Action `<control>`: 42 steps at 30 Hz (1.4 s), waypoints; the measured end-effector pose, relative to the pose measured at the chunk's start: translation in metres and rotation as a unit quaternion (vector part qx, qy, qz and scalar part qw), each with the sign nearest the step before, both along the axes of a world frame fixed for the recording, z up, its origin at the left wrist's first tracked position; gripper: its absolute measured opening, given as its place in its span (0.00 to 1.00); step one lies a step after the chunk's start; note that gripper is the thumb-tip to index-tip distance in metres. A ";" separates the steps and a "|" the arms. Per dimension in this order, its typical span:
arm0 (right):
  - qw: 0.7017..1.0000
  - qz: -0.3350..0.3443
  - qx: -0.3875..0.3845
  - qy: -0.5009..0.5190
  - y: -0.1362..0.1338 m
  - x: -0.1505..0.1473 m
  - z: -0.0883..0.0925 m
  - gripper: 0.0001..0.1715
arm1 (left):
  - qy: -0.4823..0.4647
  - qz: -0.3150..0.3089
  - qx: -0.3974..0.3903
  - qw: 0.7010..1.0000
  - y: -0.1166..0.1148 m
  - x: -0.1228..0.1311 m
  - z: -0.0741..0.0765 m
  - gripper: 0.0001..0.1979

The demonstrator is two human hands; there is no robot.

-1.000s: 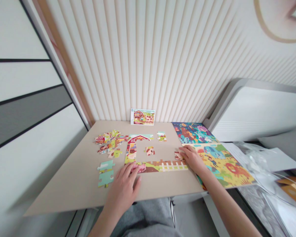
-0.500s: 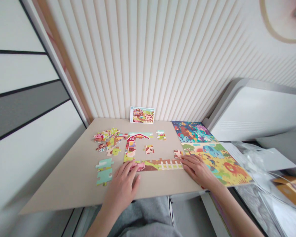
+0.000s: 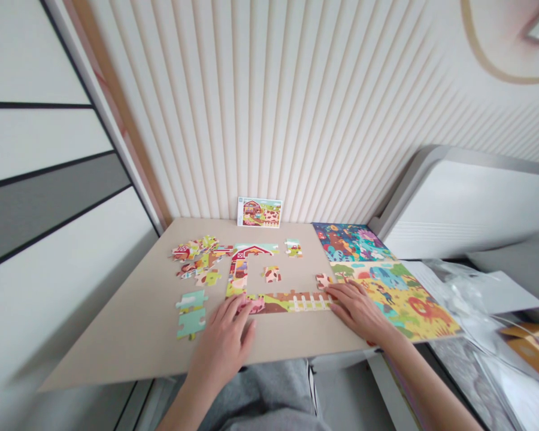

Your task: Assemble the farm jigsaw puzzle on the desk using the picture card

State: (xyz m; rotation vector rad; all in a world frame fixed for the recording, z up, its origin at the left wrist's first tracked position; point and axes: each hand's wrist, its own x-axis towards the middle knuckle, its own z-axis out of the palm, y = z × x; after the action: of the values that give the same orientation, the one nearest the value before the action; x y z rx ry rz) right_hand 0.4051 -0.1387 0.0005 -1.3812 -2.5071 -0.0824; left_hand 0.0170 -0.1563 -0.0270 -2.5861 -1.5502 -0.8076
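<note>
A partly joined farm jigsaw puzzle (image 3: 276,303) lies on the table, its left side, bottom row and part of the top connected. My left hand (image 3: 227,332) rests with fingers stretched out over its lower left corner, at the pink pig. My right hand (image 3: 362,311) lies flat with fingers extended at the lower right corner, by the white fence. Its fingertips are close to a loose cow-spotted puzzle piece (image 3: 323,280); whether they touch it I cannot tell. Another spotted piece (image 3: 272,274) sits inside the frame, and a tractor piece (image 3: 293,248) lies near the top.
Loose puzzle pieces (image 3: 197,254) are heaped at the left, with light-green pieces (image 3: 191,322) nearer me. A picture card (image 3: 259,212) leans against the ribbed wall. Two finished pictures, a dark forest puzzle (image 3: 353,240) and a yellow safari puzzle (image 3: 397,296), lie at the right.
My right hand has shifted very slightly left, near the spotted piece at the right. The whole view has moved a little; my left hand stays in place.
</note>
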 end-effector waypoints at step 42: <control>0.999 -0.044 -0.012 0.027 0.103 -0.006 -0.024 0.24 | -0.022 0.001 -0.004 1.000 -0.003 0.002 0.006 0.19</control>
State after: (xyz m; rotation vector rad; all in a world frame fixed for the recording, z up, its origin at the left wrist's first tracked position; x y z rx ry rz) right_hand 0.3986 -0.0362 -0.0233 -1.4828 -2.4099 -0.0323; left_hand 0.0193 -0.1594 -0.0210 -2.5897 -1.5693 -0.8666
